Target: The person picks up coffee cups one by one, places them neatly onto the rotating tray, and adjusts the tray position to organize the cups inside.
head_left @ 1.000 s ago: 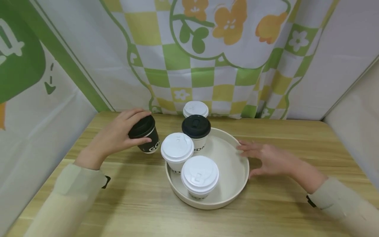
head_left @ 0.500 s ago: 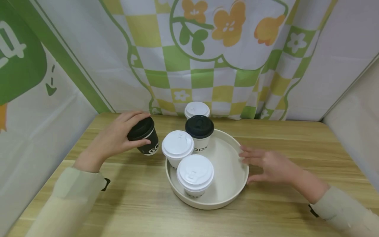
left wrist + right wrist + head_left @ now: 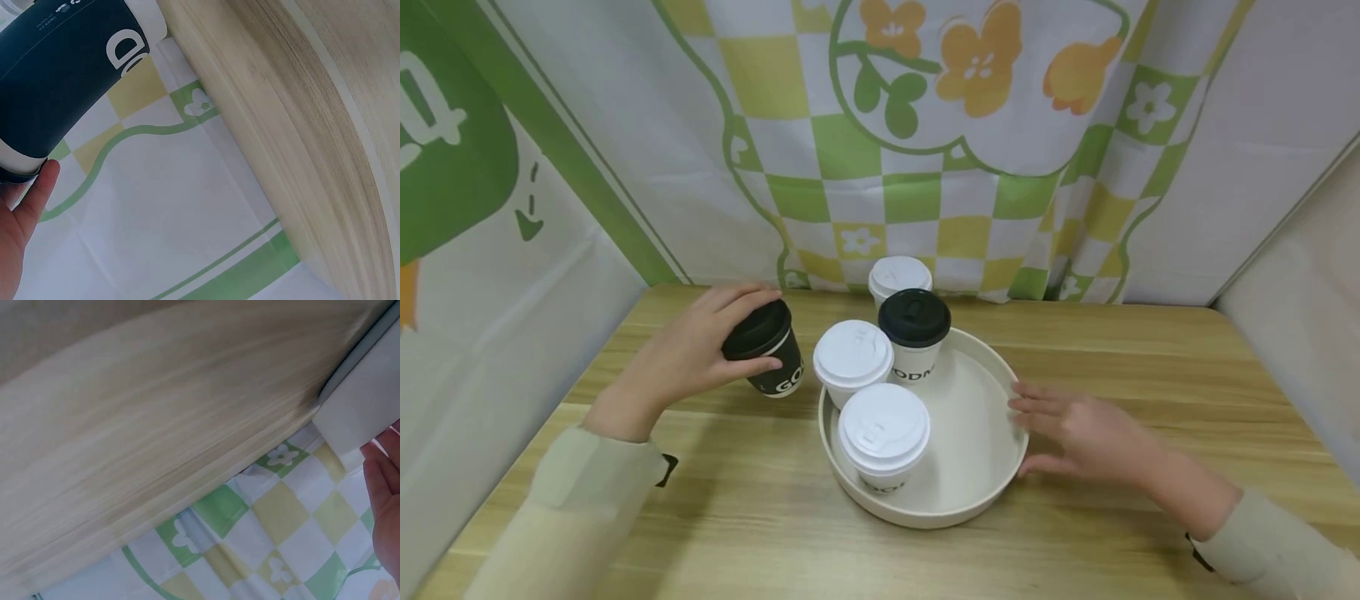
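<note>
My left hand (image 3: 688, 354) grips a black paper coffee cup (image 3: 782, 367) by its black lid, fingers over the top and thumb along the side. The cup is left of the round cream tray (image 3: 977, 417). In the left wrist view the dark cup (image 3: 62, 75) shows near the fingertips. My right hand (image 3: 1090, 433) touches the tray's right rim with fingers extended. On the tray stand a white-lidded cup (image 3: 883, 429) in front, another white-lidded cup (image 3: 852, 354) at the left, and a white cup with a black lid (image 3: 913, 321) at the back.
One more white-lidded cup (image 3: 900, 273) stands behind the black-lidded one; whether its base is on the tray is hidden. A checked floral curtain (image 3: 917, 192) hangs at the back edge of the wooden table (image 3: 1120, 342), with white fabric walls at both sides.
The tray has turned clockwise with its cups: the front cup shifted left, the left one farther back, the black-lidded one right. My right hand slid slightly toward me; my left stayed on its cup.
</note>
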`<control>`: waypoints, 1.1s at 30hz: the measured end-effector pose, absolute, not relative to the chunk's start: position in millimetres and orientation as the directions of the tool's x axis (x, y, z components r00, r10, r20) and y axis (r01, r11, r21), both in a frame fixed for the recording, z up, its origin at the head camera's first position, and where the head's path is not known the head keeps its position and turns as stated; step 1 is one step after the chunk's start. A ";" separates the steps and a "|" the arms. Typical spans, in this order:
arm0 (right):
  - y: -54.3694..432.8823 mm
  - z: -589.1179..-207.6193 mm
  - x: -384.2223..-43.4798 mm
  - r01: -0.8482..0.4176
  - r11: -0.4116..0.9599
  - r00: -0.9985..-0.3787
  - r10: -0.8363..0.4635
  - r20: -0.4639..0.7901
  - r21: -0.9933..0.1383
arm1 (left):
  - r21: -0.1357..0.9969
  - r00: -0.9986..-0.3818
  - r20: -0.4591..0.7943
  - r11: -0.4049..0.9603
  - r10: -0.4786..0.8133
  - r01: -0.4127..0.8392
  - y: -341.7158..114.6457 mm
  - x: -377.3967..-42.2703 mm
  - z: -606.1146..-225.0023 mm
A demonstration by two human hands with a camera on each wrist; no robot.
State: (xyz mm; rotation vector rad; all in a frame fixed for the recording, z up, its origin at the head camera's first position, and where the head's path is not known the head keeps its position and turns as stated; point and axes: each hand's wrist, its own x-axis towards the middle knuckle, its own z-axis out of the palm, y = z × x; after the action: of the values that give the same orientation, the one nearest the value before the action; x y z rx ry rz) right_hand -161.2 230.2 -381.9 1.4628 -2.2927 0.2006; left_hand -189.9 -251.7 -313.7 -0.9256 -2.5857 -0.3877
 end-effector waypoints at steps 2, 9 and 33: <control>228.7 -381.3 -157.3 -0.883 0.459 -0.384 -0.828 0.408 0.101 | 0.133 -0.717 0.425 0.745 0.553 0.654 -251.5 -188.8 -313.5; 222.9 -380.1 -145.8 -0.854 0.507 -0.430 -0.815 0.390 0.119 | 0.125 -0.721 0.414 0.750 0.555 0.649 -253.4 -184.2 -314.1; 245.0 -371.4 -187.7 -0.905 0.424 -0.403 -0.854 0.329 -0.006 | 0.137 -0.754 0.370 0.771 0.543 0.623 -254.3 -176.9 -320.0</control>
State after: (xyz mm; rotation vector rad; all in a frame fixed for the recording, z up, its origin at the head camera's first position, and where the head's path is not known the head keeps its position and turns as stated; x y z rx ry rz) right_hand -187.7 245.0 -371.4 1.5276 -2.4061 0.2665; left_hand -176.9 -254.3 -320.0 -0.8990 -2.6556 -0.3626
